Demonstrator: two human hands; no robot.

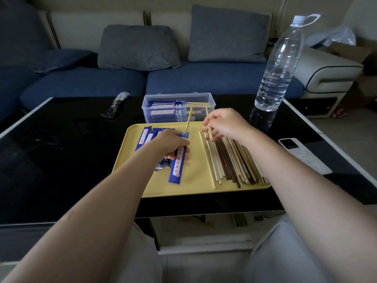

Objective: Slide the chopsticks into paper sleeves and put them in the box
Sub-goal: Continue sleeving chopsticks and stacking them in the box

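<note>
On the yellow tray [195,186] my left hand [169,142] grips a blue paper sleeve [177,166] with one light chopstick [188,119] sticking out of its far end. More blue sleeves [145,137] lie under and left of that hand. My right hand [224,124] pinches a light chopstick [207,114] at the far end of the loose pile of light and dark chopsticks [232,162] on the tray's right half. Behind the tray stands a clear plastic box [177,108] holding several sleeved chopsticks.
A tall clear water bottle [277,66] stands on the black table [61,160] right of the box. A white phone [293,148] lies right of the tray. A dark wrapper [116,105] lies at the far left. A blue sofa [183,78] is behind.
</note>
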